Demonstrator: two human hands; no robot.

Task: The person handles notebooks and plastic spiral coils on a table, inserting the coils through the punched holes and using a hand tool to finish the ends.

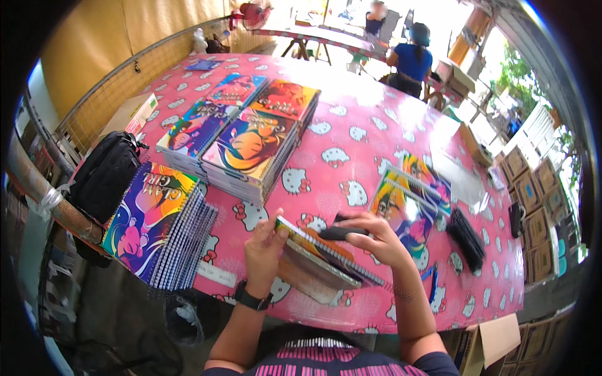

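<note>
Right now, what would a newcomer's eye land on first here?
First, the pink tablecloth with white cat faces, filling the middle of the view. Then the vividly coloured notebook stacks on its left side. At the near edge, the left hand holds a spiral notebook, and the right hand a blurred dark object close to it.
</note>
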